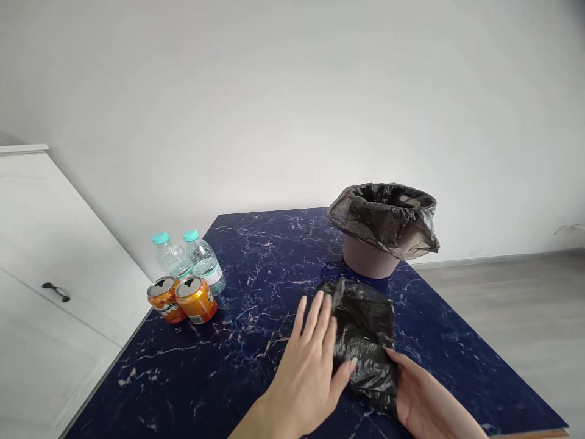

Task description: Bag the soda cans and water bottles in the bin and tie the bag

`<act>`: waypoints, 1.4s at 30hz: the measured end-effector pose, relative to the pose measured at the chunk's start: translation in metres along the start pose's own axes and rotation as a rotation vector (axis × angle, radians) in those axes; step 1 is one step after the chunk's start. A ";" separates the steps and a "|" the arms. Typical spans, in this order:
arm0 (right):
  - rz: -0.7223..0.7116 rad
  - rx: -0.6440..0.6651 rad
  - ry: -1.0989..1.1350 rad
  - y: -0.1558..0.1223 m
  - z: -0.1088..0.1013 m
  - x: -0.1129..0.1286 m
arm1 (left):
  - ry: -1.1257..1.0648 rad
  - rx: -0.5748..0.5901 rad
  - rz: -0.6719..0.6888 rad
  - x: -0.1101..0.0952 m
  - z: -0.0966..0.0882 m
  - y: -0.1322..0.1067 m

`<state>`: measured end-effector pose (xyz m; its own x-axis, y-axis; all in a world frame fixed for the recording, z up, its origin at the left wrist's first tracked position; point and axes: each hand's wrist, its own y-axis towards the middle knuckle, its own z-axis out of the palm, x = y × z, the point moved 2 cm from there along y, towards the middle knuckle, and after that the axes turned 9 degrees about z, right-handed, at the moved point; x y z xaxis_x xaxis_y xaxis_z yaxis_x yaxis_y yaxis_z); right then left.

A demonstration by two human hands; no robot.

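Observation:
A black plastic garbage bag (363, 329), folded into a rough crumpled bundle, lies at the front of the blue marbled table (256, 250). My left hand (306, 372) rests along the bag's left edge, fingers stretched out and the thumb over its lower part. At the right edge my right hand (418, 390) grips the bag, thumb on top; its other fingers are partly hidden by the plastic. Behind the bundle stands a grayish-pink trash bin (370, 259), lined with another black bag (388, 222) whose edge is folded over the rim.
Two orange soda cans (196, 300) stand at the table's left edge. Behind them are two clear plastic bottles (203, 253) with turquoise caps. A white cabinet (59, 256) with a dark handle is left of the table, and a pale wall (274, 110) rises behind.

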<state>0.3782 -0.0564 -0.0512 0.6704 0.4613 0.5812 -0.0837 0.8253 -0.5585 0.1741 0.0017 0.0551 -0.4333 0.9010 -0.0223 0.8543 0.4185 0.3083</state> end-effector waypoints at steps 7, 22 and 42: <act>-0.343 -0.282 -0.349 -0.036 -0.021 0.018 | 0.096 -0.081 -0.178 0.035 0.008 -0.005; -1.135 -0.457 -1.788 0.018 0.086 -0.019 | -0.248 0.266 0.347 0.037 0.044 0.021; -0.947 -0.351 -1.850 0.105 0.091 0.029 | -0.106 0.059 -0.063 0.119 0.061 0.006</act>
<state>0.3221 0.0736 -0.0393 -0.9405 -0.0707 0.3324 0.0180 0.9664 0.2564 0.1453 0.1182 -0.0035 -0.4565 0.8785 -0.1409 0.8432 0.4777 0.2466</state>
